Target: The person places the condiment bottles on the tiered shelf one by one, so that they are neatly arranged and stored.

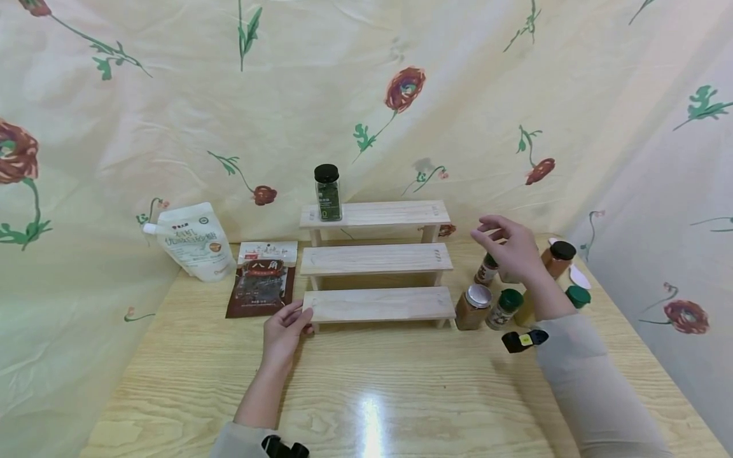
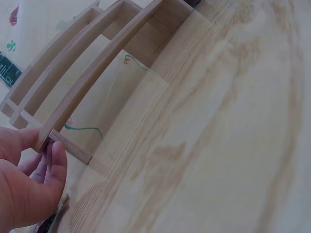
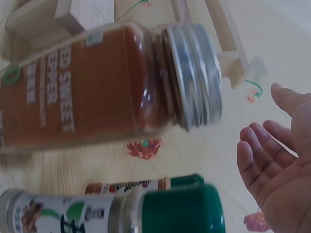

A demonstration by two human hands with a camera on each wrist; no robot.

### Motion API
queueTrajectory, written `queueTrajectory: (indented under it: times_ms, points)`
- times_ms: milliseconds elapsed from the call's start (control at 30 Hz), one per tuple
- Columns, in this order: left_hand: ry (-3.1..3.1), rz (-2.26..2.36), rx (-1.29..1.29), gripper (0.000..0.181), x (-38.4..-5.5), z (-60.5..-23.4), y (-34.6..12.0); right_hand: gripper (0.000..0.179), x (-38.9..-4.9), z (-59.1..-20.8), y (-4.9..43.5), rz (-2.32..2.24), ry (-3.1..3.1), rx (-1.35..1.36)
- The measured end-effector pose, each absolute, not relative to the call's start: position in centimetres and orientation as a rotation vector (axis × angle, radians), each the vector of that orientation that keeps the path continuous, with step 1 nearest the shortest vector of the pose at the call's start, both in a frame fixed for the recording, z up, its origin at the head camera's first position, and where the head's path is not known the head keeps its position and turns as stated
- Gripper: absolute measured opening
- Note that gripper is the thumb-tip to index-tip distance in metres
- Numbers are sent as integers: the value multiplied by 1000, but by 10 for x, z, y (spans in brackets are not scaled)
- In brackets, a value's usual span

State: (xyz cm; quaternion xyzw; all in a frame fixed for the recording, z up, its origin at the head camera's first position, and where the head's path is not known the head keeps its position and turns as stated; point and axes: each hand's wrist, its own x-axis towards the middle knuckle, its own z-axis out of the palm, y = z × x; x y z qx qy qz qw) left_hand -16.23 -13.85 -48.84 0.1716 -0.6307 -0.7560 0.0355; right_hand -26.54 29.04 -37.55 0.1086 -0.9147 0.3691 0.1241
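Note:
A three-step wooden rack (image 1: 378, 304) stands on the table. My left hand (image 1: 283, 334) pinches the left end of its lowest step, thumb on top and fingers beneath, as the left wrist view confirms. On the top step, at the left, stands a black-capped jar of green herbs (image 1: 329, 197). Over a group of spice jars to the rack's right hovers my right hand (image 1: 511, 249), fingers loosely bent around nothing. Below it are a silver-lidded red sweet pepper jar (image 3: 97, 87), a green-capped jar (image 1: 504, 310) and a small dark-capped bottle (image 1: 486, 270).
Left of the rack lies a brown packet (image 1: 262, 283), and a white spouted pouch (image 1: 197, 245) leans against the patterned cloth (image 1: 355, 38) behind. A black-lidded jar (image 1: 558, 257) and another green cap (image 1: 578, 296) stand beyond the right wrist.

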Motion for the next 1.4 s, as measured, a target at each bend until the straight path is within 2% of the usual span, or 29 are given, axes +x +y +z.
queueTrajectory:
  times_ms: [367,667,1200,1400]
  points:
    - [-1922,-2341,511,41,-163,-491,-139,49,-260,-386,315,990,-2679,313]
    - [-1923,-2340,523,41,-163,-489,-139,39,-261,-401,329,876,-2661,363]
    - [-1926,-2319,524,40,-163,-490,-138,63,-265,-398,337,843,-2975,355]
    - [-1919,-2321,533,39,-163,-491,-138,66,-268,-399,336,804,-3027,349]
